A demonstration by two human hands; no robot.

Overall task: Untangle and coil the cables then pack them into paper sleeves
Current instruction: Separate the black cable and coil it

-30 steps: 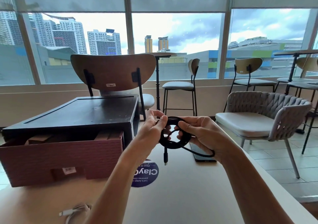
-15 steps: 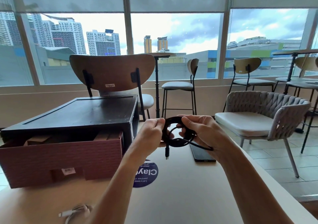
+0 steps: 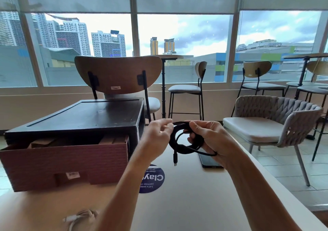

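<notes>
Black cable coil (image 3: 171, 143) mid-frame: my right fingers (image 3: 195, 124) grip it, left fingers (image 3: 166, 125) pinch its top, plug (image 3: 175, 160) dangling lower-left.

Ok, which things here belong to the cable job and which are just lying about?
Job: black cable, coiled, held by left hand and right hand; white cable on the table; paper sleeves in the cardboard box.
Lying about: phone, blue sticker, black stand, wooden chair.

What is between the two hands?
A coiled black cable: the left hand pinches its top, the right hand grips its side. The head view shows it.
</notes>
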